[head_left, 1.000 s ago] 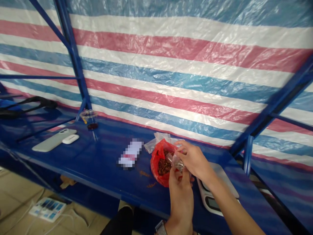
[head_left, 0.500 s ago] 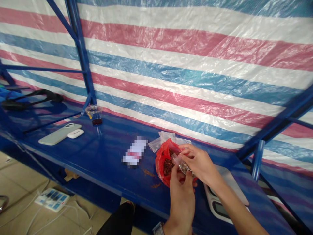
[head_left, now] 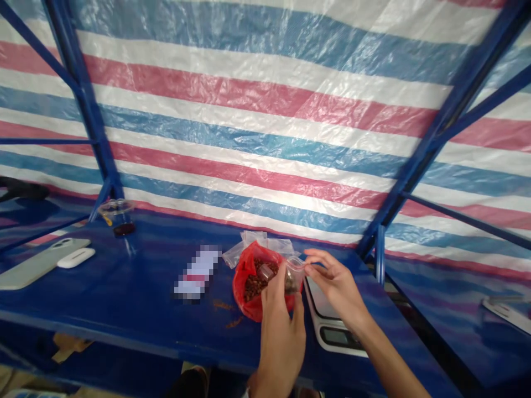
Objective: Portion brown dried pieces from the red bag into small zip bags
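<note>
My left hand [head_left: 282,326] grips a small clear zip bag [head_left: 295,269] from below, fingers curved around its lower part. Something dark lies in the bottom of this bag. My right hand [head_left: 338,290] pinches the bag's upper right edge between thumb and fingers. The mouth of the zip bag looks rounded and parted. Behind and left of my left hand sits an open red plastic bag [head_left: 243,301] holding many small reddish-brown pieces [head_left: 254,286], too small to name. A small clear object [head_left: 265,272] lies on top of them.
A white digital scale [head_left: 342,338] stands to the right. Flat clear bags [head_left: 234,255] lie behind the red bag. Leftward on the blue table [head_left: 153,320] are a blurred-out rectangle [head_left: 198,273], a cup of dark liquid [head_left: 123,226], a white case [head_left: 77,257] and a phone [head_left: 35,268].
My view has swung to the right. The zip bag has gone from lying tilted between both hands to standing more upright, its mouth parted. My right hand has shifted to its top edge.
</note>
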`<control>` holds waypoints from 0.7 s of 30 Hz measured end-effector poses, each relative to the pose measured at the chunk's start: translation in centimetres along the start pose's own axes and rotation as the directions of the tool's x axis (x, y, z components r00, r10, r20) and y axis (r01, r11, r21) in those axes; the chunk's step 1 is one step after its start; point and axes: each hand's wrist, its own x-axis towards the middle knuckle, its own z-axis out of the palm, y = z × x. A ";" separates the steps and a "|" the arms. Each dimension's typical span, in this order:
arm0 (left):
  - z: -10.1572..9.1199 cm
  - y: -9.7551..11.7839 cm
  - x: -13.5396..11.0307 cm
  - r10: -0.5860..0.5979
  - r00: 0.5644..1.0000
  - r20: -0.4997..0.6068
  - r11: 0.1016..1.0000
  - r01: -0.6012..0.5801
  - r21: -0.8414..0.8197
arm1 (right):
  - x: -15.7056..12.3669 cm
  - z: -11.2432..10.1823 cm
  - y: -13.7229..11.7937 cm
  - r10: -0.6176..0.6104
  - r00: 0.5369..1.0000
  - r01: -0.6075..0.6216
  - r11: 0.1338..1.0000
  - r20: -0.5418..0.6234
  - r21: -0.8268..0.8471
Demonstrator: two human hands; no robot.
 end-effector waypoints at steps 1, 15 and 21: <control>0.1 0.0 -0.1 0.029 0.999 0.025 0.999 -0.029 0.032 | -0.2 -0.5 0.0 0.002 1.000 -0.002 1.000 -0.021 0.006; 1.9 -1.0 -0.8 0.033 0.992 0.119 0.987 -0.051 0.154 | 0.0 -8.8 7.5 0.039 0.966 -0.162 0.862 -0.256 -0.480; 2.3 -0.1 -1.4 0.057 0.982 0.182 0.975 -0.095 0.202 | -0.4 -9.8 7.0 -0.075 0.909 -0.180 0.817 -0.410 -0.547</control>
